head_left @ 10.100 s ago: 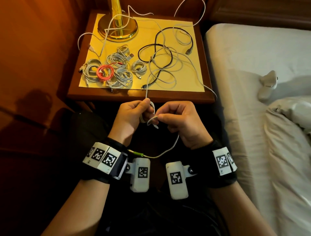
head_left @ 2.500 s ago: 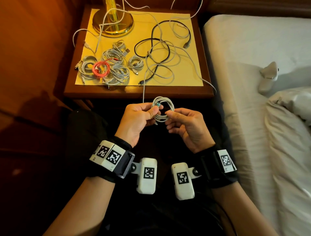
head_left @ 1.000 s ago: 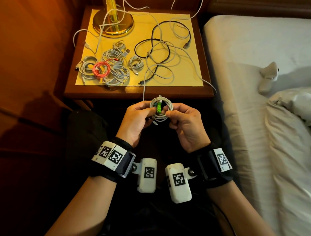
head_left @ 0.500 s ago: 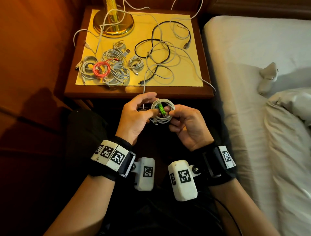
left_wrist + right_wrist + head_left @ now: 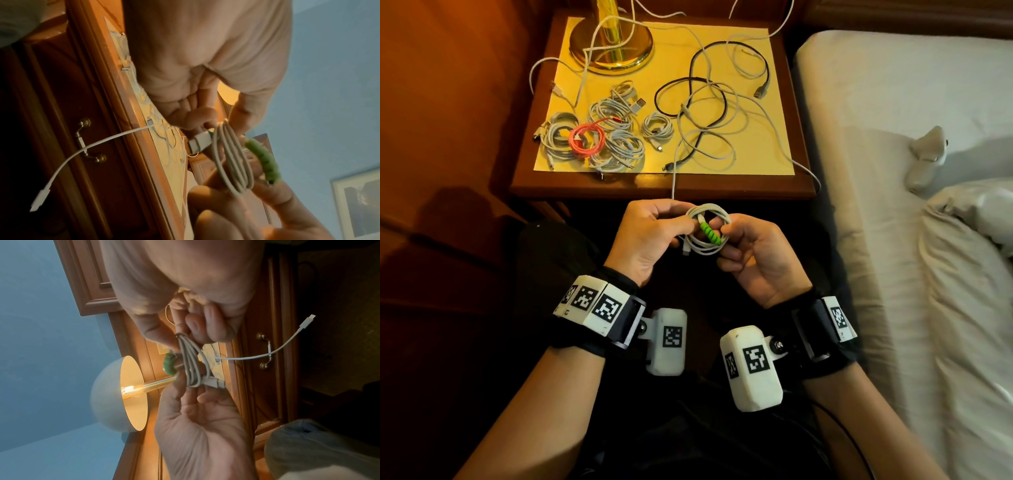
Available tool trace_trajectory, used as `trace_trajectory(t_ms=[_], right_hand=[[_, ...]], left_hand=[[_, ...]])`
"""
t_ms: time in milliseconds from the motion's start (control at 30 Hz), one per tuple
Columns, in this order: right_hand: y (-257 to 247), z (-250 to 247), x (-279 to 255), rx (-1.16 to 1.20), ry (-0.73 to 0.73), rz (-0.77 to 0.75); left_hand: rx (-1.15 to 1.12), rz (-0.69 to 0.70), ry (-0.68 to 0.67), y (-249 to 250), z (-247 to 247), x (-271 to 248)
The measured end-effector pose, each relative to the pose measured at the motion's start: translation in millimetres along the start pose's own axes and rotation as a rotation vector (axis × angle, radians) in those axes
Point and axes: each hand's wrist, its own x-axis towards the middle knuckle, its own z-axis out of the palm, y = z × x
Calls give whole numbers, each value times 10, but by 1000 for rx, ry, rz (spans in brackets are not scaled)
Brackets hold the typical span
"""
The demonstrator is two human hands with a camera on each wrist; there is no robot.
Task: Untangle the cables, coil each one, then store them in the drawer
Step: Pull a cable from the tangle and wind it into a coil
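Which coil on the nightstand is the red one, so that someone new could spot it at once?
Start at the nightstand beside the bed, with the brass lamp base at its far left corner. Nearer than the base, on the left half, lies a cluster of pale coils. The red coil rests among them toward the left, the only coloured one there.

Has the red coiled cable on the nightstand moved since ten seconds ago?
No. The red coiled cable lies among the same white coils, left of the black cable on the nightstand; only the camera shifted.
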Motion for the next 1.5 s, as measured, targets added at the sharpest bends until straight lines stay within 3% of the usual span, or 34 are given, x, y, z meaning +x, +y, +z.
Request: trace_trajectory(t_ms=[167,333,600,833,1133,1400,1500], right_hand=[[-25,2,-1,-19,-52,-5],[-37,-14,-12,-20,-103,33],[-39,42,-43,16,-114,58],[-66,6,-28,-33,-119,37],[-58,39,27,-61,13,15],[22,48,55,-243,141,-150],[32,40,48,-224,122,-144]], left_hand=[[-105,-180,-162,1,-24,-14],[-168,-239,-279,-14,-81,-24],[-218,-205,-344,-11,-91,-50],[-347,-172,-525,-98,-127,-64],[-355,-196,-388,-108,-9,-86],[-294,-317,-244,-140,51,-43],[-286,-296,-278,-127,17,-36]])
